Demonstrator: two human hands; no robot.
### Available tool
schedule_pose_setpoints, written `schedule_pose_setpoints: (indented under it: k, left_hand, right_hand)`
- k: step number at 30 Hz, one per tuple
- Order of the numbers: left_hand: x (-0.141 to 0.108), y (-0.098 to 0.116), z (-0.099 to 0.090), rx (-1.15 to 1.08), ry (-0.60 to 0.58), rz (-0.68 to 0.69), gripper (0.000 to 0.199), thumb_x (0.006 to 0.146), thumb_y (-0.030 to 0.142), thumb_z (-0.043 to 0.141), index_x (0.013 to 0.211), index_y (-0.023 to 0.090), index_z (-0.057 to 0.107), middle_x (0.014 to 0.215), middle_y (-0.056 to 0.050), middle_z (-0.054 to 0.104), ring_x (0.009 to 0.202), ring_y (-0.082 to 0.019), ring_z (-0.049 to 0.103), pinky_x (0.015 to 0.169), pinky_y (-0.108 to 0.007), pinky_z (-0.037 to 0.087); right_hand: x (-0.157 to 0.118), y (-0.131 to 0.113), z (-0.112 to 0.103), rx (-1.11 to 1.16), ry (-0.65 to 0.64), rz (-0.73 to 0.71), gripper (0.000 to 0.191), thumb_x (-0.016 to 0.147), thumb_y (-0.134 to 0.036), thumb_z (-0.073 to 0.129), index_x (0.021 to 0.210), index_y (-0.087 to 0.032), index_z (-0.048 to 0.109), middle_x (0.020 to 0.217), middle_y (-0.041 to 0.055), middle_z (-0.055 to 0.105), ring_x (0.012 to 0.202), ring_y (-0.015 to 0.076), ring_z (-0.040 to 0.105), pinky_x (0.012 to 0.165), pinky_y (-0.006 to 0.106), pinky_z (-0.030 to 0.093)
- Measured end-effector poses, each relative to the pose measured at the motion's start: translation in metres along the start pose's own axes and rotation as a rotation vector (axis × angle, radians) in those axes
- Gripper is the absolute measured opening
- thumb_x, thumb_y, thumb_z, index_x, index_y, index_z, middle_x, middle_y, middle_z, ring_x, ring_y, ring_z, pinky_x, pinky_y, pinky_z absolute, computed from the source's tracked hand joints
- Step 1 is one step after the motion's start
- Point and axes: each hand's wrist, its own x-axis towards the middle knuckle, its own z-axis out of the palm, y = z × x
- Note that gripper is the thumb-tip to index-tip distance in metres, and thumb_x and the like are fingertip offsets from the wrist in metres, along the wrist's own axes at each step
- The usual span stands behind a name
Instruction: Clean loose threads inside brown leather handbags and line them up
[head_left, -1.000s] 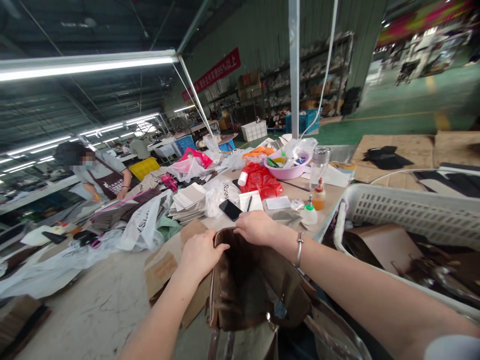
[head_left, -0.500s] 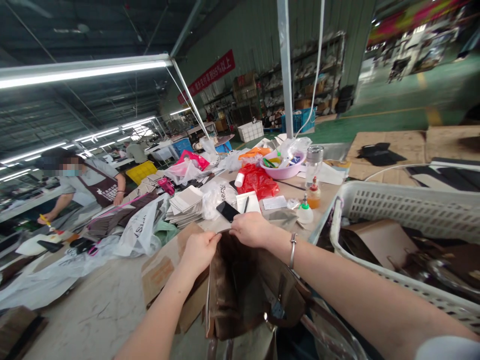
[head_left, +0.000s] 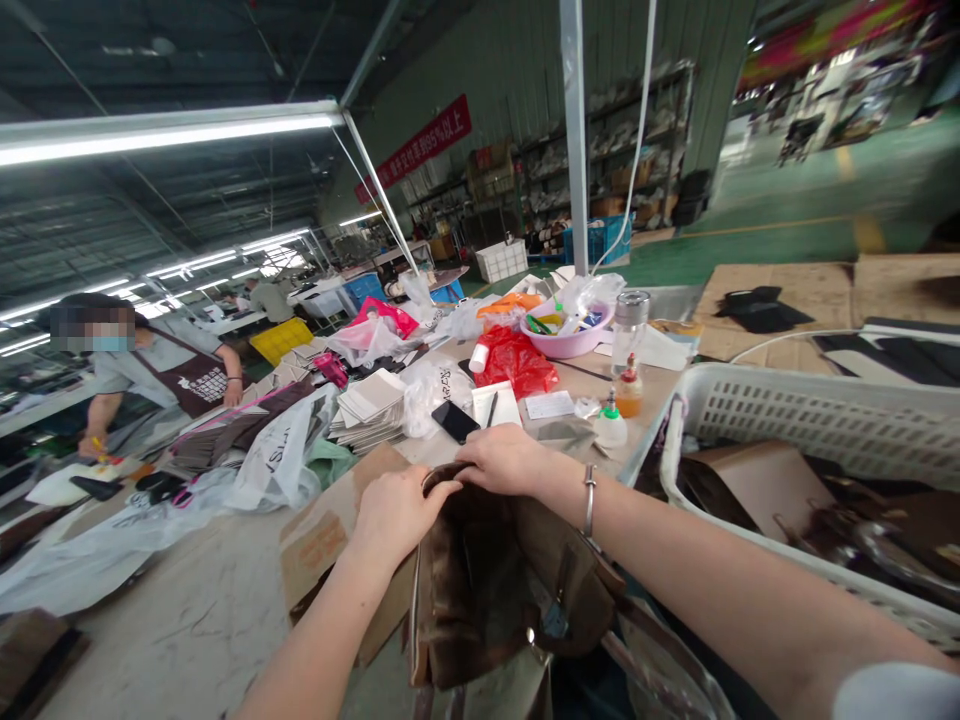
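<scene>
Head view: an open brown bag (head_left: 450, 610) stands at the near edge of the worktop (head_left: 202, 570), its mouth facing the wearer. The material is smooth and leather-like, with a dark, creased interior and a pale line along the left side edge. A small bright metal fitting (head_left: 531, 635) shows low in the mouth; glossy straps curve out below. Whether the base bears on the worktop or beyond its edge cannot be told, as the lower part is cut off.

Left hand (head_left: 394, 508) is closed on the far rim at its left corner, thumb laid over the lip, fingers bent behind it. Right hand (head_left: 501, 460) grips the same rim just beside it, fingers curled with little gap. A rigid metal bracelet (head_left: 589, 500) circles the right wrist.

Flat, creased brown cardboard (head_left: 315, 540) lies left of the bag. Toward the far edge are a squared stack of pale sheets (head_left: 371, 405), a glossy black phone (head_left: 455, 422), a crumpled red plastic bag (head_left: 517, 362) and a round lilac basin (head_left: 559, 347). Near the right edge stand a clear cylindrical jar (head_left: 628, 335) and an amber-filled bottle (head_left: 630, 395). Beyond that edge sits a white slotted plastic basket (head_left: 810, 425) holding brown pieces.
</scene>
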Motion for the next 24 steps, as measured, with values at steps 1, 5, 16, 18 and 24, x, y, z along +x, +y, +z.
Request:
schedule_pose_setpoints:
  k: [1,5,16,18,24]
  left_hand:
    - [-0.001,0.001,-0.001,0.033,0.007,-0.002,0.043,0.085,0.055,0.041,0.083,0.02,0.067,0.075,-0.01,0.069,0.073,-0.025,0.065,0.064,-0.03,0.042]
    - [0.0,0.003,-0.002,0.11,0.029,0.016,0.035,0.089,0.039,0.038,0.082,0.019,0.066,0.075,-0.011,0.069,0.071,-0.027,0.065,0.061,-0.032,0.043]
    - [0.004,0.005,-0.003,0.068,0.003,0.03,0.04,0.091,0.036,0.032,0.084,0.017,0.066,0.082,-0.012,0.069,0.081,-0.028,0.065,0.068,-0.035,0.046]
    - [0.003,0.008,-0.004,0.033,-0.009,0.035,0.04,0.091,0.036,0.031,0.086,0.016,0.066,0.083,-0.013,0.069,0.083,-0.028,0.065,0.071,-0.035,0.046]
    - [0.005,0.005,0.001,-0.142,0.089,0.008,0.029,0.088,0.026,0.04,0.108,0.019,0.06,0.097,-0.009,0.068,0.091,-0.022,0.063,0.079,-0.032,0.047]
  right_hand:
    - [0.001,0.0,0.001,-0.004,0.001,-0.009,0.035,0.091,-0.044,0.044,0.092,-0.02,0.069,0.094,0.0075,0.068,0.086,0.0203,0.063,0.068,0.025,0.045]
    - [0.008,-0.005,0.004,-0.029,-0.011,-0.015,0.031,0.089,-0.036,0.045,0.088,-0.018,0.071,0.091,0.0086,0.069,0.085,0.0218,0.063,0.068,0.026,0.046]
    - [0.016,-0.007,0.002,-0.056,-0.055,-0.056,0.035,0.092,-0.038,0.038,0.102,-0.02,0.067,0.098,0.0089,0.068,0.088,0.0234,0.063,0.068,0.03,0.046]
    - [0.014,-0.005,0.001,-0.045,-0.045,-0.086,0.031,0.09,-0.038,0.043,0.108,-0.022,0.063,0.102,0.0075,0.066,0.092,0.0224,0.061,0.071,0.029,0.046]
    - [0.015,-0.007,-0.004,-0.006,-0.086,-0.012,0.03,0.093,-0.034,0.042,0.094,-0.018,0.067,0.101,0.0099,0.066,0.095,0.0243,0.06,0.079,0.033,0.045]
